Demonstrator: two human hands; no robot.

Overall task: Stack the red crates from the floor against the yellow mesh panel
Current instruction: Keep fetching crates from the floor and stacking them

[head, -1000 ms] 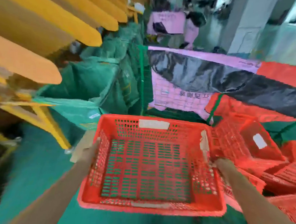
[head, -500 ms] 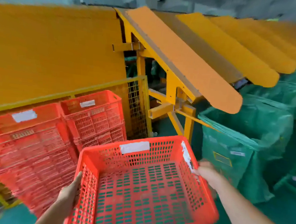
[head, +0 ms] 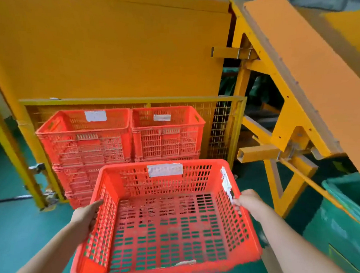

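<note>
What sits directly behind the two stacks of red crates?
The yellow mesh panel, its frame showing above and right of the stacks. Behind that, an orange board. The held crate covers the right stack's base.

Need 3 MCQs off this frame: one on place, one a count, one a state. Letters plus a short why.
1. Where do the stacked crates stand?
A. against the yellow mesh panel
B. inside a green bin
C. on the slanted chute

2. How many stacks are at the panel?
A. one
B. two
C. four

3. The held crate is:
A. empty
B. full of bags
C. lidded

Answers:
1 A: their backs sit at the mesh.
2 B: two stacks stand side by side.
3 A: nothing lies on its slotted base; the left hand and right hand grip its sides.
</note>
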